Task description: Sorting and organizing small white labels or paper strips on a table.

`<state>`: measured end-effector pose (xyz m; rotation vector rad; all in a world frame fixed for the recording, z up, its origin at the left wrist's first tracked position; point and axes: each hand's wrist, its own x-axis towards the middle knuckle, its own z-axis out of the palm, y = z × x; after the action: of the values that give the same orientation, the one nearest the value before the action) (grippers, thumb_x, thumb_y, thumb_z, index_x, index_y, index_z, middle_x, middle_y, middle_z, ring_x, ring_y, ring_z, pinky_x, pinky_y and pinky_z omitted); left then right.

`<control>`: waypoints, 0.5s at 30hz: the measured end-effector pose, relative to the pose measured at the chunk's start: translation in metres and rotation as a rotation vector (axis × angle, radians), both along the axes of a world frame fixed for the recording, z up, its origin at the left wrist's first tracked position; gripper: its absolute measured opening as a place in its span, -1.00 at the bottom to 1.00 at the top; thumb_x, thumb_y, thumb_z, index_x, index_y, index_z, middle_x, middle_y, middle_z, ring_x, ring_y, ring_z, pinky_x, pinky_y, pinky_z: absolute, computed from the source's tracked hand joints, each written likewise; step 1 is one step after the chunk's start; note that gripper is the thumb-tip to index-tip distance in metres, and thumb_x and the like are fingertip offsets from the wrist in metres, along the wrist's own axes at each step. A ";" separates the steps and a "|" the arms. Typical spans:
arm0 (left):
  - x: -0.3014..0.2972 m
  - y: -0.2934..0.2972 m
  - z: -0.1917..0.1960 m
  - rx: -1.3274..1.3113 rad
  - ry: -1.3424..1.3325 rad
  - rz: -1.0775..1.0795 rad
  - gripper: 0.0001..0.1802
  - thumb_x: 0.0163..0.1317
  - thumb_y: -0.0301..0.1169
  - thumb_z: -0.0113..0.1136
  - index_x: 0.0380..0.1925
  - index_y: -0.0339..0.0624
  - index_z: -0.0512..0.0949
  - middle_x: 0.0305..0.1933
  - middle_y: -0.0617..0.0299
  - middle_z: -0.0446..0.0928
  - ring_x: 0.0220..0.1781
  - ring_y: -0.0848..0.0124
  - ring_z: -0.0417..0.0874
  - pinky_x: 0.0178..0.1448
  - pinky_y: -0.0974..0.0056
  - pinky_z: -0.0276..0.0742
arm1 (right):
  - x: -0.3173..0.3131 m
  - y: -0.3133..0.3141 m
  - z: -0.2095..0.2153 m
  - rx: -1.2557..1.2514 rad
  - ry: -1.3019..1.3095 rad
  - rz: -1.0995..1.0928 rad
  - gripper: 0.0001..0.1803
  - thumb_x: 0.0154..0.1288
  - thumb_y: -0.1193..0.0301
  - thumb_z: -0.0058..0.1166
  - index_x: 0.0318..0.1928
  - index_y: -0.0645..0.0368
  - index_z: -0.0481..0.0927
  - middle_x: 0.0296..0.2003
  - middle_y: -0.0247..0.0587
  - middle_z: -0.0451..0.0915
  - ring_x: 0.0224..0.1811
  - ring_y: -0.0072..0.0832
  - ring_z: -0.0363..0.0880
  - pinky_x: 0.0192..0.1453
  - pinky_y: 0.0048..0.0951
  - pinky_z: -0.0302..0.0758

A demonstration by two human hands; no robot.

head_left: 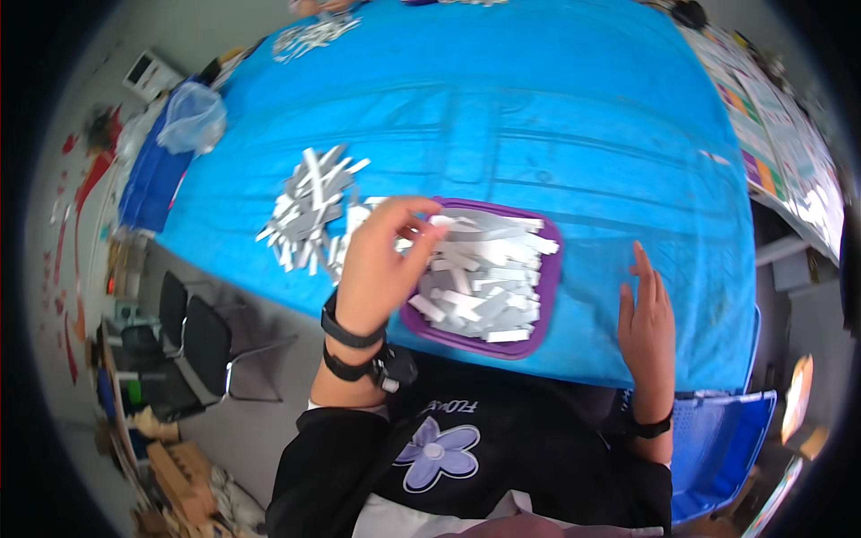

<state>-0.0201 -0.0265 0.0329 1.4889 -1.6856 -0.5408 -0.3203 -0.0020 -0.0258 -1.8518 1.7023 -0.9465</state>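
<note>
A purple tray point(549, 296) filled with flat white and grey strips point(489, 269) sits on the table in front of me. My left hand point(381, 255) reaches over the tray's left rim, thumb and fingers drawn together in a pinch. A white strip point(459, 222) shows at the fingertips, slightly blurred. Left of the tray lies a loose heap of similar white and grey strips point(314, 202), partly hidden behind my left hand. To the right of the tray, my right hand point(647, 318) is held apart from it, fingers stretched out and holding nothing.
A blue sheet point(574, 117) covers the table. At its far left are another strip pile point(314, 38) and another person's hand point(314, 7). A blue bin point(157, 193) with a clear plastic bag stands left; a blue crate point(722, 453) is low right. Black chairs point(208, 345) stand left.
</note>
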 end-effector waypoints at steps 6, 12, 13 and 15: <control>0.081 0.003 -0.061 0.086 -0.301 0.089 -0.76 0.11 -0.42 0.27 -0.21 -0.26 0.57 -0.21 0.12 0.55 -0.32 0.29 0.61 -0.24 0.32 0.52 | -0.007 0.000 -0.012 0.015 0.703 0.232 -0.26 0.20 0.32 0.11 0.37 0.03 0.13 0.33 0.08 0.12 0.33 0.04 0.09 0.33 -0.08 0.13; 0.082 -0.003 -0.083 -0.038 -0.395 0.125 -0.79 0.02 -0.45 0.30 -0.30 -0.25 0.60 -0.27 0.12 0.54 -0.32 0.21 0.60 -0.27 0.28 0.50 | -0.007 0.003 0.016 0.066 0.567 0.210 -0.26 0.19 0.31 0.11 0.36 0.07 0.15 0.37 0.02 0.07 0.41 0.02 -0.04 0.38 -0.05 0.05; 0.082 -0.005 -0.083 0.004 -0.366 0.131 -0.79 0.02 -0.47 0.30 -0.30 -0.24 0.59 -0.28 0.12 0.54 -0.33 0.21 0.59 -0.27 0.28 0.50 | -0.005 0.003 0.019 0.053 0.564 0.205 -0.27 0.18 0.32 0.11 0.35 0.09 0.16 0.36 0.02 0.08 0.40 0.02 -0.03 0.38 -0.05 0.05; 0.081 -0.007 -0.077 0.047 -0.328 0.127 -0.79 0.02 -0.49 0.30 -0.30 -0.24 0.59 -0.30 0.12 0.53 -0.34 0.20 0.59 -0.26 0.28 0.50 | 0.003 0.004 0.030 0.047 0.570 0.192 -0.28 0.18 0.33 0.11 0.34 0.10 0.17 0.36 0.02 0.10 0.40 0.02 -0.02 0.38 -0.04 0.06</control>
<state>0.0612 -0.0332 -0.0441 1.7800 -1.8170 -0.2802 -0.3169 0.0023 0.0047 -2.3504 1.7751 -0.3082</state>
